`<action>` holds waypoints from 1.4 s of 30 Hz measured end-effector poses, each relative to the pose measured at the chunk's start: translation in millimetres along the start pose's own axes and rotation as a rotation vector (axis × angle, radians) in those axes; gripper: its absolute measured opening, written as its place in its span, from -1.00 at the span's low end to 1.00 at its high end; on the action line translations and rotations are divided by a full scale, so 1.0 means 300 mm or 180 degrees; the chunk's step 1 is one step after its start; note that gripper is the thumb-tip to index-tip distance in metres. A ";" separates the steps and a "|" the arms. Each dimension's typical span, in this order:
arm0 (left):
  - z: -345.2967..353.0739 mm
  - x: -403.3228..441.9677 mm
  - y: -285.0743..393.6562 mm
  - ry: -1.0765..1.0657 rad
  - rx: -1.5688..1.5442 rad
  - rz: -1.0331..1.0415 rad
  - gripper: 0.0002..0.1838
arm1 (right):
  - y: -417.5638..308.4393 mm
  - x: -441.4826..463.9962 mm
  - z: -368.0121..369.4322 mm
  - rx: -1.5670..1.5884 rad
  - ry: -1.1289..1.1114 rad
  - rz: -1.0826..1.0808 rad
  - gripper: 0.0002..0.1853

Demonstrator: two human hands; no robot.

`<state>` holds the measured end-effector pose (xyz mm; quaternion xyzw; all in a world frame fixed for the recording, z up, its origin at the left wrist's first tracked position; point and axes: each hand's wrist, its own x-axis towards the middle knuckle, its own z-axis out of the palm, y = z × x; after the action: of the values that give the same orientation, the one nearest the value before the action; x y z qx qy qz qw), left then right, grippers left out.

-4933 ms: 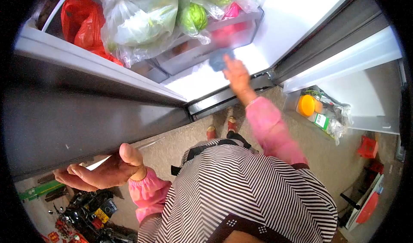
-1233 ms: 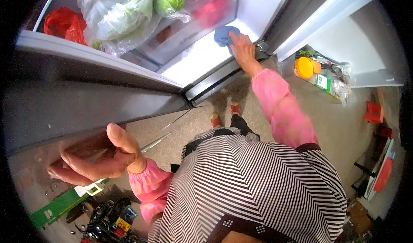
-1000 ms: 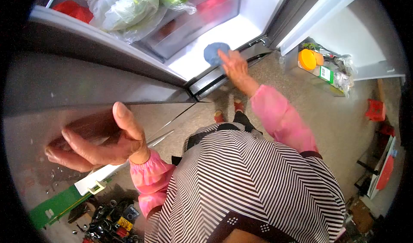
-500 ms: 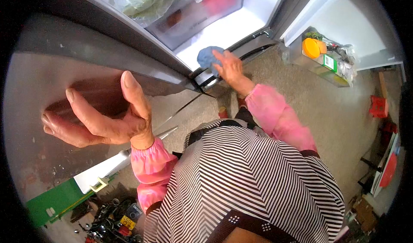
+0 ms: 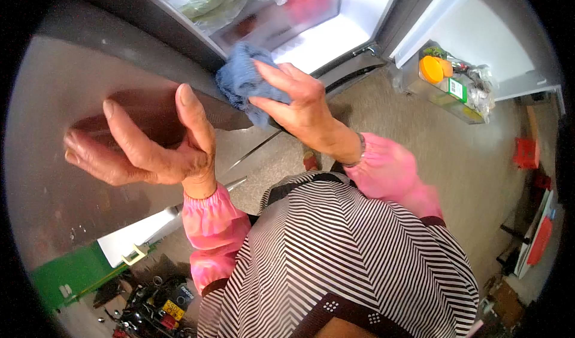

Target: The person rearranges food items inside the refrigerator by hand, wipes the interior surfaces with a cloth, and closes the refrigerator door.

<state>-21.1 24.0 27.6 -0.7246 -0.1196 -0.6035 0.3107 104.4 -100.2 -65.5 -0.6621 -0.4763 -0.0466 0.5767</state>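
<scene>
A crumpled blue cloth (image 5: 242, 80) is pinched in the fingers of my right hand (image 5: 305, 107), at the front edge of the open refrigerator, by its dark frame. My left hand (image 5: 162, 146) is held with fingers spread beside the glossy dark door panel (image 5: 54, 128), which reflects it; whether the fingertips touch the panel I cannot tell. Behind the cloth, a clear drawer (image 5: 323, 8) is inside the lit refrigerator, with bagged green vegetables (image 5: 203, 0) at its left.
At the right, the other open door (image 5: 509, 38) carries a bin with an orange-lidded container (image 5: 430, 69) and bags. A red stool (image 5: 526, 152) stands farther right. Dark cluttered items (image 5: 144, 314) lie at the lower left, near a green-and-white board (image 5: 66, 278).
My right hand has moved left and nearer with the cloth, from the inside bottom edge to the dark frame. My left hand has shifted slightly up and right, still spread.
</scene>
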 end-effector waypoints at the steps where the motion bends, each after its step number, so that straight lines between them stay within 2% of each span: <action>1: 0.000 0.001 0.007 -0.0025 0.0001 -0.0054 -0.35 | 0.003 0.008 0.020 -0.0054 0.0068 -0.0071 -0.48; 3: 0.000 0.004 0.016 -0.0033 -0.0014 -0.0100 -0.35 | 0.050 0.005 0.070 -0.0138 0.0189 -0.0237 -0.47; 4: 0.002 0.007 0.017 -0.0017 -0.0028 -0.0093 -0.35 | 0.093 -0.025 0.098 -0.0187 0.0036 -0.0055 -0.49; 7: 0.007 0.012 0.027 -0.0016 0.0107 -0.0075 -0.34 | 0.242 -0.163 0.130 -0.0452 -0.0622 0.0193 -0.53; 9: 0.006 0.005 0.022 -0.0041 0.0225 -0.0042 -0.32 | 0.431 -0.332 0.168 -0.0664 -0.1458 0.0530 -0.52; 11: 0.007 0.006 0.028 -0.0049 0.0259 -0.0045 -0.32 | 0.532 -0.527 0.145 -0.0479 -0.1437 0.0708 -0.51; 13: 0.018 0.010 0.036 -0.0045 0.0288 -0.0040 -0.33 | 0.491 -0.609 0.038 -0.0655 -0.1874 0.0691 -0.51; 16: 0.021 0.007 0.052 -0.0063 0.0338 -0.0061 -0.34 | 0.504 -0.656 -0.068 -0.0015 -0.2394 0.1690 -0.43; 19: 0.000 0.002 0.035 -0.0039 0.0446 -0.0158 -0.35 | 0.441 -0.609 -0.174 0.0308 -0.2134 0.2370 -0.44; 20: -0.001 0.000 0.032 -0.0042 0.0481 -0.0191 -0.35 | 0.453 -0.613 -0.187 0.0117 -0.2014 0.2128 -0.45; 23: 0.003 0.000 0.029 0.0004 0.0513 -0.0252 -0.38 | 0.462 -0.593 -0.226 0.0429 -0.2009 0.2346 -0.46; 26: 0.003 0.011 0.047 -0.0004 0.0557 -0.0322 -0.40 | 0.455 -0.579 -0.261 0.0605 -0.1859 0.2179 -0.50; 33: -0.013 0.024 0.057 -0.0076 0.0613 -0.0384 -0.42 | 0.251 -0.352 -0.337 0.1331 -0.1906 0.2246 -0.55; 34: -0.004 0.010 0.047 -0.0033 0.0621 -0.0377 -0.42 | 0.286 -0.355 -0.304 0.1203 -0.1794 0.2086 -0.56; 38: -0.015 0.015 0.049 -0.0027 0.0573 -0.0425 -0.43 | 0.178 -0.159 -0.293 0.1104 -0.1689 0.1221 -0.56; 39: -0.018 0.017 0.047 -0.0063 0.0575 -0.0440 -0.43 | 0.096 -0.083 -0.310 0.1492 -0.1813 0.1355 -0.55; 41: -0.030 0.009 0.045 -0.0184 0.0541 -0.0472 -0.43 | -0.011 0.045 -0.290 0.1321 -0.1464 0.0615 -0.53; 42: -0.037 0.004 0.039 -0.0197 0.0511 -0.0453 -0.45 | -0.075 0.113 -0.289 0.1401 -0.1462 0.0660 -0.52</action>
<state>-23.3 8.1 26.1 -0.7053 -0.2283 -0.5898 0.3202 149.7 -153.4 0.1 -0.5598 -0.5226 0.2667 0.5852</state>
